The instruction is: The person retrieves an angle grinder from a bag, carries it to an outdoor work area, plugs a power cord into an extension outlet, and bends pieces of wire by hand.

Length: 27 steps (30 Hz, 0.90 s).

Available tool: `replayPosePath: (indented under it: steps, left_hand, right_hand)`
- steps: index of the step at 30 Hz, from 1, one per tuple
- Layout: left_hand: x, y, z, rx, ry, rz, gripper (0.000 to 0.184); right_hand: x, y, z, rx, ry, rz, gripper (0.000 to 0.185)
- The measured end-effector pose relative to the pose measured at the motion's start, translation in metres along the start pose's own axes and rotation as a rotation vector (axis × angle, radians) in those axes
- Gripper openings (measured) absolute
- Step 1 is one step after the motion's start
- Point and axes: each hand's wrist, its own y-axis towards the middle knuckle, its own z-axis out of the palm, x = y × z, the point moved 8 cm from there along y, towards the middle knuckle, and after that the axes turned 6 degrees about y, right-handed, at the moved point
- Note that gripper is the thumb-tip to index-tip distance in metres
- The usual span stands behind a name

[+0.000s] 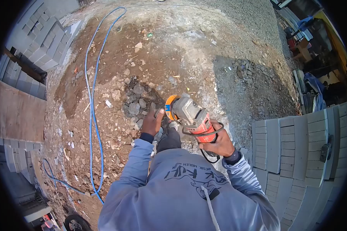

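Observation:
An angle grinder (198, 122), with a red body and a dusty grey head, is held in front of my torso. My right hand (219, 141) is wrapped around its red rear body. A black power cord loops around that hand. At the grinder's left end is an orange disc (169, 107) with a blue mark. Just left of the disc is my left hand (152, 122), thumb and fingers apart, the thumb close to the disc's edge. Whether it touches the disc is unclear.
Broken rubble (135, 104) lies on the rough ground ahead. A long blue hose (91, 92) runs along the left. Stacked grey blocks (287, 154) stand close on the right, with more blocks (46, 42) at far left. A wooden board (19, 111) leans there too.

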Motion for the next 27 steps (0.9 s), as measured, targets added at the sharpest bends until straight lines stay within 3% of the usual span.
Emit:
replayPosePath:
  steps: [1,3,4,7,8,10,12,16,20,23,24,27]
  left_hand:
    - [-0.031,0.032,-0.006,0.035,-0.060,0.135,0.043]
    - [-0.052,0.077,-0.017,0.258,-0.224,-0.116,0.041]
    - [-0.064,0.106,-0.028,0.176,-0.274,0.014,0.041]
    - [-0.086,0.177,-0.061,0.441,0.096,0.010,0.041]
    - [-0.104,0.201,-0.074,0.299,0.031,0.238,0.040]
    - [-0.120,0.249,-0.098,0.259,0.015,0.242,0.039]
    - [-0.136,0.293,-0.119,0.131,-0.171,0.234,0.041]
    - [-0.130,0.406,-0.115,-0.162,-0.307,0.016,0.047]
    - [-0.114,0.550,-0.078,-0.199,-0.161,-0.041,0.053]
    - [-0.046,0.656,-0.082,-0.191,0.167,-0.292,0.056]
    - [-0.066,0.671,-0.101,-0.200,0.176,-0.415,0.058]
    - [0.002,0.703,-0.133,-0.440,0.185,-0.483,0.059]
  right_hand:
    - [0.019,0.044,-0.018,-0.036,-0.017,-0.051,0.068]
    - [0.029,0.113,-0.061,-0.144,-0.153,-0.004,0.061]
    - [0.031,0.143,-0.081,-0.213,-0.148,0.049,0.059]
    - [0.027,0.221,-0.143,-0.362,-0.213,0.107,0.052]
    - [0.020,0.240,-0.161,-0.383,-0.240,0.139,0.051]
    - [0.005,0.279,-0.186,-0.369,-0.257,0.223,0.052]
    - [-0.006,0.318,-0.199,-0.302,-0.293,0.264,0.051]
    - [-0.009,0.421,-0.201,-0.004,-0.707,0.359,0.066]
    - [-0.004,0.558,-0.181,0.420,-0.736,0.206,0.076]
    - [0.052,0.654,-0.171,0.618,-0.565,0.161,0.075]
    - [0.060,0.684,-0.173,0.665,-0.446,0.214,0.073]
    - [0.096,0.779,-0.182,0.760,-0.275,0.168,0.075]
